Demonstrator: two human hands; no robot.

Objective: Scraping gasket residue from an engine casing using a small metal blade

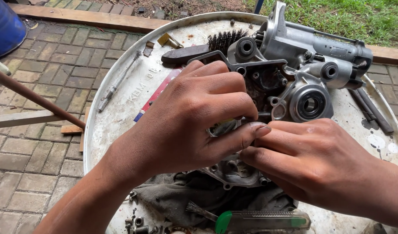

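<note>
A grey metal engine crankcase (303,65) lies on a round white drum top (121,108). My left hand (194,117) rests over the case's near half, fingers curled around a small part that is mostly hidden. My right hand (316,160) comes in from the right, its fingertips meeting the left thumb at the case's lower edge. What the fingers pinch there is hidden. A bearing seat (310,104) shows just beyond my hands.
A wire brush (207,45) lies at the far side, a thin rod tool (116,84) to the left. A dark rag (199,195), a green-tipped utility knife (259,221) and loose bolts (138,223) sit near me. Brick paving surrounds the drum; wooden sticks (30,97) lean at left.
</note>
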